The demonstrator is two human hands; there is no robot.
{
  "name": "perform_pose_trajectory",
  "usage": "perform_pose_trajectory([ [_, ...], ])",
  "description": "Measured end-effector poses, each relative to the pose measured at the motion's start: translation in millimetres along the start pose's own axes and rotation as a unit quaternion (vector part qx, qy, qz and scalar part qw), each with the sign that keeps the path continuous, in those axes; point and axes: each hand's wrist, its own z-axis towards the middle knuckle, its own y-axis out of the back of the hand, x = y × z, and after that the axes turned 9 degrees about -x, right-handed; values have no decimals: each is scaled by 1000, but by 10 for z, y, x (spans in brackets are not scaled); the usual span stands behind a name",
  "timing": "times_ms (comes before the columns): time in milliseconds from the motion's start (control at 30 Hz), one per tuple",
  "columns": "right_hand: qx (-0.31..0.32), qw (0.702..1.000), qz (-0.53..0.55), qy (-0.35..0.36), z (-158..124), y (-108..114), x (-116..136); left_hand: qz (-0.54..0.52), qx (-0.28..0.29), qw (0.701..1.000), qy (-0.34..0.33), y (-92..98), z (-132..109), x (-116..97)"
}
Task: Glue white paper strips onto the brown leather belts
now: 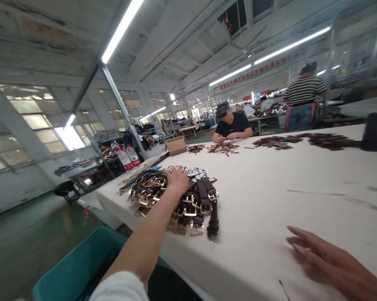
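My left hand [177,179] reaches across to the far side of a pile of dark brown belt pieces with gold buckles [188,202]. It rests on the pile with its fingers spread, and the fingertips are partly hidden. Beside the hand, small white-faced pieces with dark edges [197,171] lie at the back of the pile. One short dark strap [212,221] hangs out at the pile's near right. Over the white tabletop at the lower right is my right hand [323,255], slightly blurred, open, its fingers stretched out and nothing in them.
A teal bin [82,259] stands below the table's near left edge. Across the white table [254,200], a co-worker [232,125] handles small pieces. Brown strap pieces [329,141], a cardboard box [176,145] and a black cylinder [375,131] sit along the far side.
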Motion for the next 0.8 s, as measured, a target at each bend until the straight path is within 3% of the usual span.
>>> perform_pose_trajectory([
  [67,57,987,111,-105,340,-479,255,-3,-5,1000,-29,-75,-156,-73],
  [167,120,947,221,-197,761,-1201,648,-6,-11,998,-63,-193,-392,-115],
  [233,180,927,252,-211,944,-1628,848,-7,-13,997,-78,-281,-525,-85],
  [367,276,913,255,-159,1114,-2282,1046,-35,-65,991,-108,-457,-672,53],
  [500,244,932,229,-136,1230,-2694,1093,-54,-136,981,-125,-574,-679,189],
  [667,161,963,184,-113,1413,-3026,1139,-51,-160,977,-134,-668,-561,315],
  [800,129,972,160,-110,1549,-3301,1219,-32,-168,975,-141,-753,-400,457],
])
